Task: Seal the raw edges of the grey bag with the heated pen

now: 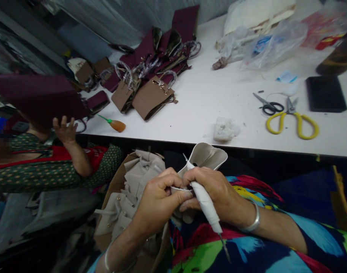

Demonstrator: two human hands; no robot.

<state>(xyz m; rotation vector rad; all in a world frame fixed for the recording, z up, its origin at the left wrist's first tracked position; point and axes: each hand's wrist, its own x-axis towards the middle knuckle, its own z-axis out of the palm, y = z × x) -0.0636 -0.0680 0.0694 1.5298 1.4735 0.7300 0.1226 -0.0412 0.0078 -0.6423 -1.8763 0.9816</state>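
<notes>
Low in front of me, my left hand point(162, 193) pinches the edge of a small light grey bag point(204, 153) between thumb and fingers. The bag's upper part gapes and stands up beyond my hands. My right hand point(216, 189) also presses on the bag and has an awl point(205, 204) tucked in its grip. That awl has a white wrapped handle, with a thin metal spike showing at each end; it slants across my fingers. Both hands are closed and almost touch. My fingers hide the part of the bag between them.
A carton point(102, 231) of light grey bags point(142, 170) stands at lower left. On the white table point(202, 94) lie yellow-handled scissors point(293, 119), small black scissors point(268, 104), a whitish block point(224, 129), a glue bottle point(116, 125) and brown bags point(152, 96). A co-worker's hand point(65, 131) is at left.
</notes>
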